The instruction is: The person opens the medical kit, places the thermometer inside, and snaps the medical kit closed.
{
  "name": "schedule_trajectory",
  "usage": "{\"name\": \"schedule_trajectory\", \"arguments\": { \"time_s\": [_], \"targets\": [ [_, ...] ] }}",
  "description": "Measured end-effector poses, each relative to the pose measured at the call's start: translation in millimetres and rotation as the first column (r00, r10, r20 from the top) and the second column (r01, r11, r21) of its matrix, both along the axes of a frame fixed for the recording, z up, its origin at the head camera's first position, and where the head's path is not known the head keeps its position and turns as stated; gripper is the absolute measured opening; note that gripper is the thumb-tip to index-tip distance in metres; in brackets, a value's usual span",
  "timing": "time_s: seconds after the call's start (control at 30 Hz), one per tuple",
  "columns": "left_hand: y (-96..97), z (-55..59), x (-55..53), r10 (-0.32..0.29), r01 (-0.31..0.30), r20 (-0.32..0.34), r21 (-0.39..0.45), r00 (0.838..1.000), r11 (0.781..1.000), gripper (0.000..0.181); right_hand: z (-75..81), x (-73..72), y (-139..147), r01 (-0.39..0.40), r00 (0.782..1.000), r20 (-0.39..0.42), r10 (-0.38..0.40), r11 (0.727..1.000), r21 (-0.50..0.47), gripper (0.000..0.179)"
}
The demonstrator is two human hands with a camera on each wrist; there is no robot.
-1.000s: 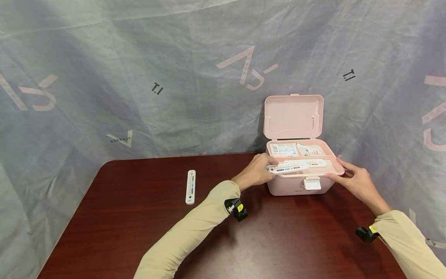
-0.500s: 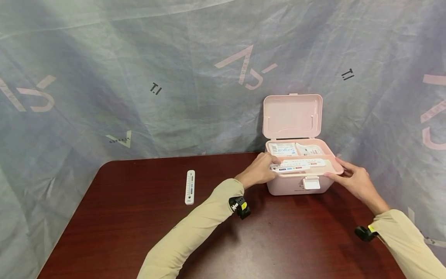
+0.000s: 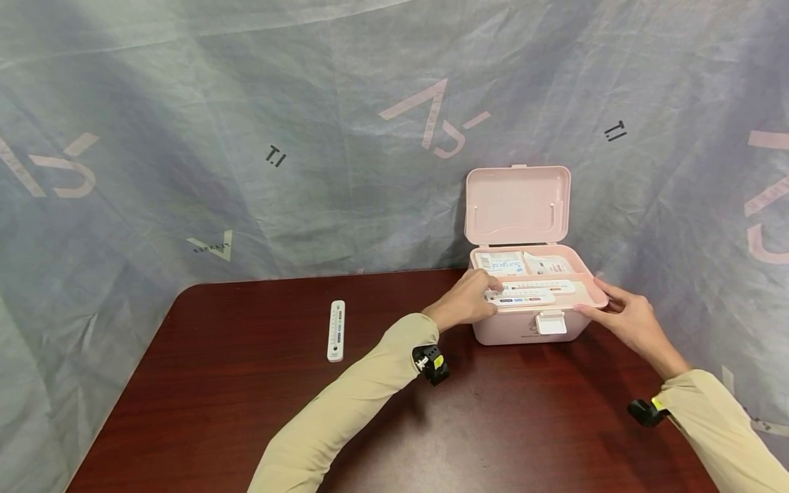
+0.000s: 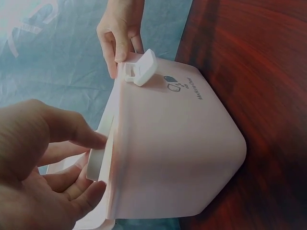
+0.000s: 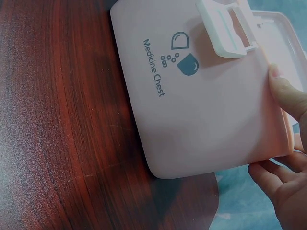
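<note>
On the table stands a pink medicine chest [image 3: 508, 330], its lid [image 3: 516, 207] raised. My left hand [image 3: 464, 300] pinches one end of a white strip thermometer [image 3: 525, 298], which lies low along the chest's front compartment. In the left wrist view, thumb and fingers meet around the end of the thermometer [image 4: 97, 163]; its far part is hidden by the chest wall. Behind it a second strip thermometer [image 3: 562, 287] shows in the same compartment. My right hand [image 3: 630, 322] grips the chest's right rim, with the thumb on the front in the right wrist view.
A third strip thermometer [image 3: 335, 331] lies on the dark red table [image 3: 246, 383], left of the chest. White packets [image 3: 501, 263] sit in the chest's rear compartment. The white latch [image 3: 551, 322] hangs at the front. A grey cloth [image 3: 308, 192] rises behind the table.
The left hand has moved slightly right with its thermometer, which has gone from slanting over the rim to lying lower inside the chest. My right hand has kept its grip on the rim.
</note>
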State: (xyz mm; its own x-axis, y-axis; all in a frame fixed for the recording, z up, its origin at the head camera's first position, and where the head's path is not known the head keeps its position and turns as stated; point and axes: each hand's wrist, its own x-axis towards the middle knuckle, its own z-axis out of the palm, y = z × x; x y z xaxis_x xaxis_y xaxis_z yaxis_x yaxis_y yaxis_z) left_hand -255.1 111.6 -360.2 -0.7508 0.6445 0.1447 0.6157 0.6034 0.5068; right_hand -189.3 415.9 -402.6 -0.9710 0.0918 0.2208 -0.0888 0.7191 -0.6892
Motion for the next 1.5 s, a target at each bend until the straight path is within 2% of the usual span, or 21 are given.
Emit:
{"name": "schedule_trajectory", "arguments": {
  "time_s": [0.43,1.0,1.27,1.5],
  "targets": [
    [11.7,3.7,-4.5,-0.049,0.049,-0.023,-0.027,0.999,0.998,0.036,0.3,-1.5,0.5,-0.001,1.000,-0.004,0.001,1.000,-0.002,0.077],
    [24.3,0.9,-12.0,-0.048,0.048,0.020,-0.038,0.999,0.998,0.036,-1.1,-3.2,1.8,-0.004,1.000,0.003,0.004,1.000,-0.025,0.077],
    [30.7,0.1,-12.5,-0.076,0.076,0.015,-0.041,0.997,0.996,0.036,1.0,-3.6,1.7,-0.001,1.000,0.017,0.002,1.000,-0.029,0.078],
    [35.4,-1.2,-11.5,-0.063,0.066,0.044,-0.054,0.997,0.996,0.035,0.4,-3.1,1.8,-0.001,1.000,0.017,0.002,1.000,-0.025,0.078]
  ]
}}
